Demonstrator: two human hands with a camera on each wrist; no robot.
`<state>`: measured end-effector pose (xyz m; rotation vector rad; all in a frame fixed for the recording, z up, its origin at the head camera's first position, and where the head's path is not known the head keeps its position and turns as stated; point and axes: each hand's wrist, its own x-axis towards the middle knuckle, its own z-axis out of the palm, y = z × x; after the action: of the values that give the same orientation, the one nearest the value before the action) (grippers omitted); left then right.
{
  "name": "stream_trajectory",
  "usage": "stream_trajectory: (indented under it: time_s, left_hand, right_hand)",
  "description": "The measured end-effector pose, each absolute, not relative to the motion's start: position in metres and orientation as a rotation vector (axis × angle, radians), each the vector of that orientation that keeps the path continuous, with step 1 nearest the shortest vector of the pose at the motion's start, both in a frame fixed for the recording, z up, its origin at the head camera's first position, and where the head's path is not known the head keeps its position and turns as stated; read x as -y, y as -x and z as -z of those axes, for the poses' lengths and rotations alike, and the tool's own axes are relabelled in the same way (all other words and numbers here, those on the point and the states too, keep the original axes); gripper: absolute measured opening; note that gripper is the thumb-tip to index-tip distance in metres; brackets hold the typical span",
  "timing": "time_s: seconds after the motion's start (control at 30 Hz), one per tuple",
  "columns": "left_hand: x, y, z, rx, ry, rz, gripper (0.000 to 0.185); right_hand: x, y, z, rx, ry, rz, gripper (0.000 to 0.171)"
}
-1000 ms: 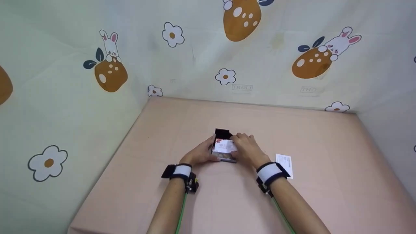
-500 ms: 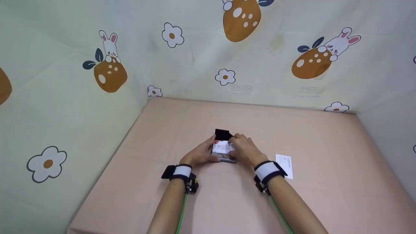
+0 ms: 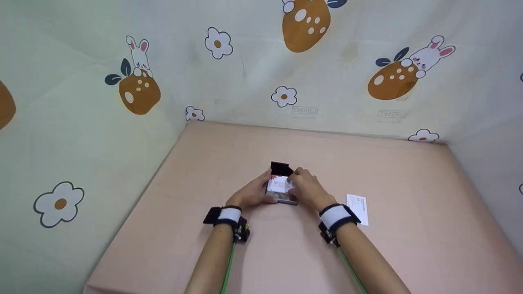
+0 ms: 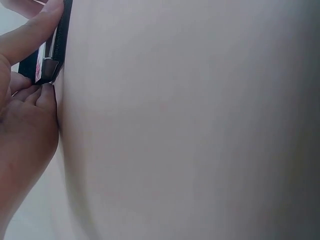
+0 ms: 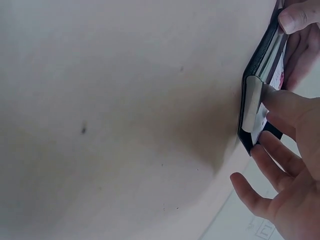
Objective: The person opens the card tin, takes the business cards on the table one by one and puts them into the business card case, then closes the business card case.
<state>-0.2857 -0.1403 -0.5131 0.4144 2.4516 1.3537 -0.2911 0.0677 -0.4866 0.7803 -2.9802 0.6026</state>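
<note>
A black card case [image 3: 279, 168] lies at the middle of the table with its flap raised at the far end. On it sits a white card [image 3: 279, 184] with red floral print and fine lines of text. My left hand [image 3: 252, 193] grips the case by its left side, the thumb near the front edge. My right hand [image 3: 309, 188] pinches the card at its right side. In the right wrist view, the right thumb [image 5: 285, 102] presses at the end of the card stack, and two fingertips touch the case's corner. The left wrist view shows the case [image 4: 61, 40] only at its upper left.
Another white printed card [image 3: 358, 209] lies on the table to the right, partly behind the right wrist strap [image 3: 339, 216]. A pink cloth covers the table [image 3: 196, 163]. Patterned curtains [image 3: 245, 73] stand along the back and sides.
My right hand has shifted slightly to the left, and the card has slid a little with it. The left hand and the case have kept their place.
</note>
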Motion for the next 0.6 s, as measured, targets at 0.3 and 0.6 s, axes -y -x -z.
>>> stream_trajectory:
  time_s: [0.3,0.6]
  left_hand:
    - [0.139,0.286,0.513,-2.47,-0.438,-1.327,0.103]
    - [0.141,0.287,0.514,-2.495,-0.417,-1.294,0.104]
  right_hand:
    - [-0.069,0.287,0.49,2.992,-0.774,-0.603,0.031]
    - [-0.072,0.28,0.492,3.059,-0.799,-0.455,0.037]
